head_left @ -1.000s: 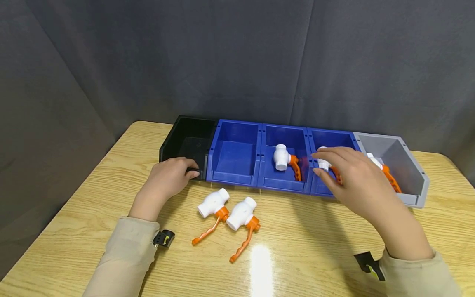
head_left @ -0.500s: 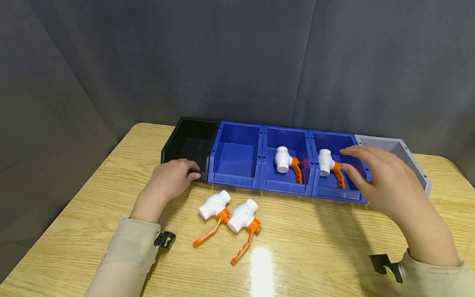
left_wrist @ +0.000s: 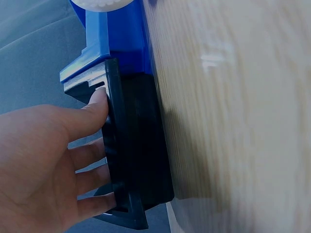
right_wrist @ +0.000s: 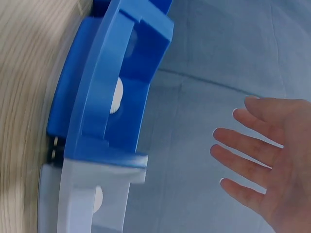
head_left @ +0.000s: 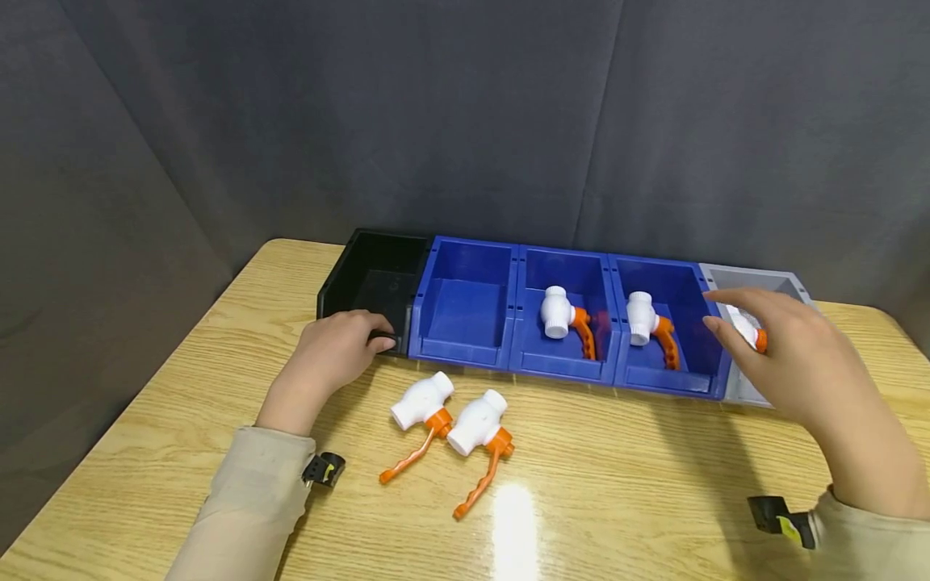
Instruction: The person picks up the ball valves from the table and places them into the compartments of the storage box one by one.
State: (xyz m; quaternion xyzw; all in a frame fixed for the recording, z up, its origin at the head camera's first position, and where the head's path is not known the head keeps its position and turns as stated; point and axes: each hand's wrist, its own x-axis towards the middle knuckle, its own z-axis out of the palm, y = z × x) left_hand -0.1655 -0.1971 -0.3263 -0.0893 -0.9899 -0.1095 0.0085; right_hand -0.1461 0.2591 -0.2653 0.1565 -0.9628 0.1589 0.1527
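My left hand [head_left: 337, 351] is at the front corner of the black bin [head_left: 334, 282], gripping its front wall. In the left wrist view the thumb lies on the rim and the fingertips pass behind it. My right hand [head_left: 799, 355] hovers over the grey bin [head_left: 741, 386], fingers apart and holding nothing. Beneath it shows part of a white ball valve [head_left: 746, 327], its orange handle mostly hidden. Two more ball valves lie in blue bins, one in the middle [head_left: 556, 313] and one in the right [head_left: 640, 319].
Two white ball valves with orange handles, a left one [head_left: 423, 401] and a right one [head_left: 478, 423], lie close together on the wooden table [head_left: 596, 484] before the bins. The left blue bin [head_left: 465, 311] stands beside the black one. A dark curtain [head_left: 465, 121] hangs behind.
My right hand has moved right, from over the right blue bin to over the grey bin, uncovering the valve in the blue one. The left hand stays at the black bin.
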